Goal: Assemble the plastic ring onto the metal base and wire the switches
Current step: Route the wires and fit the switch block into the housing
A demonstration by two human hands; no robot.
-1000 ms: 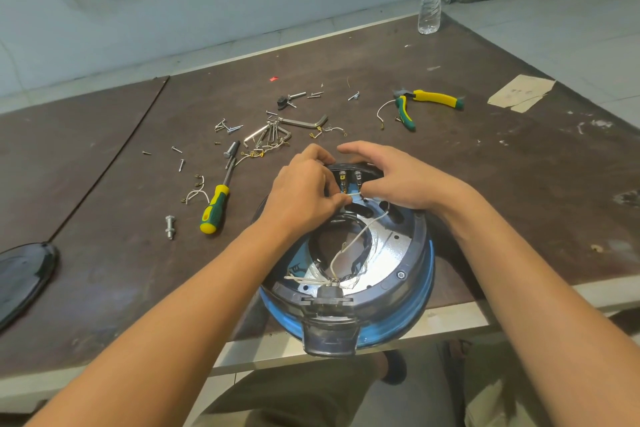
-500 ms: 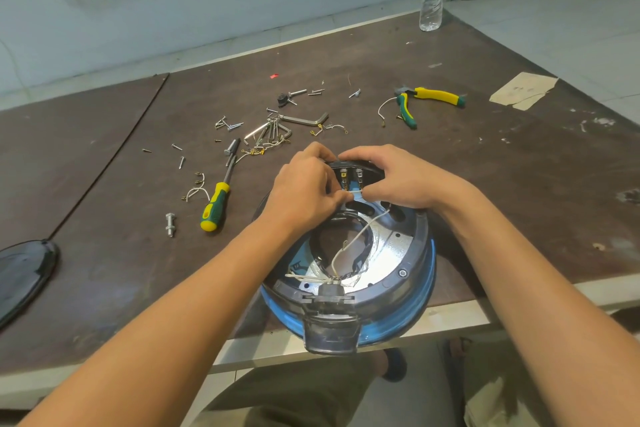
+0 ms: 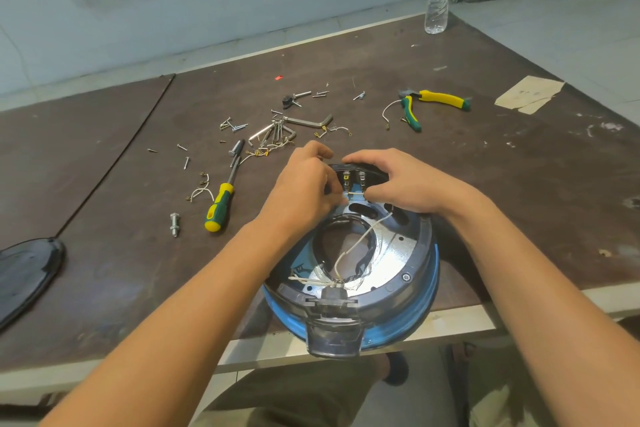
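1. Wiring the far switch (image 3: pixel 353 174) is, we judge, the step in hand. In the head view the plastic ring (image 3: pixel 423 267) already sits around the metal base (image 3: pixel 391 246), and the whole assembly rests at the near edge of the tabletop (image 3: pixel 519 218), partly overhanging it.
2. Our left hand (image 3: pixel 304 191) is curled, its fingertips pinching one end of a short white wire (image 3: pixel 356 195) just below the switch terminals.
3. Our right hand (image 3: pixel 408 184) is clamped on the far switch, fingers hooked over its far edge and thumb pressed by the wire's other end.
4. A long white wire (image 3: pixel 363 236) runs across the base opening toward the near switch (image 3: pixel 334 298).
5. The next move, as we see it, calls for steadying the switch and pushing the wire's connector squarely onto a terminal. We cannot tell whether it is already seated.
6. The screwdriver (image 3: pixel 221 201) and pliers (image 3: pixel 433 100) lie apart from both hands.
7. Against the earlier frames little differs. Both hands stay at the far switch with only small finger shifts, and the assembly has not moved.
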